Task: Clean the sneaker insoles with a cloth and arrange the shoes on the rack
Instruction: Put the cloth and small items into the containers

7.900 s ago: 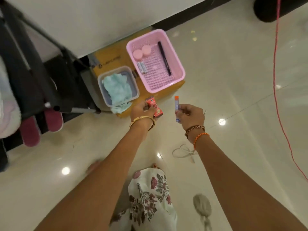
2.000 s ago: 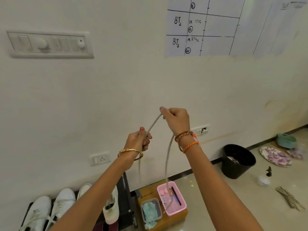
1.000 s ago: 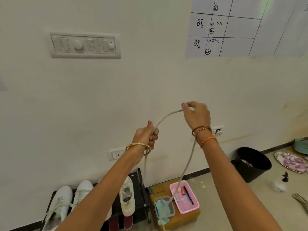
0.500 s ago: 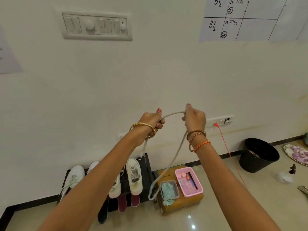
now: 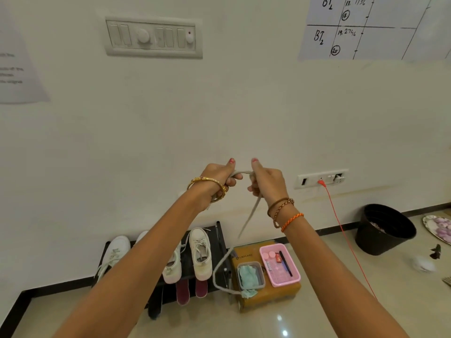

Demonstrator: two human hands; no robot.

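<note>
I hold a grey shoelace up in front of the wall. My left hand and my right hand are both closed on it, close together, and the rest hangs down in a loop. Below, white sneakers stand on the black shoe rack, with dark red insoles leaning under them. A light blue cloth lies in a clear tub on the brown box.
A pink basket with small items sits on the box beside the tub. A red cable runs from the wall socket down to the floor. A black bin stands at the right, with a plate beyond it.
My two hands have come closer together on the shoelace, and the hanging loop has shortened. The view has tilted slightly down and back from the wall.
</note>
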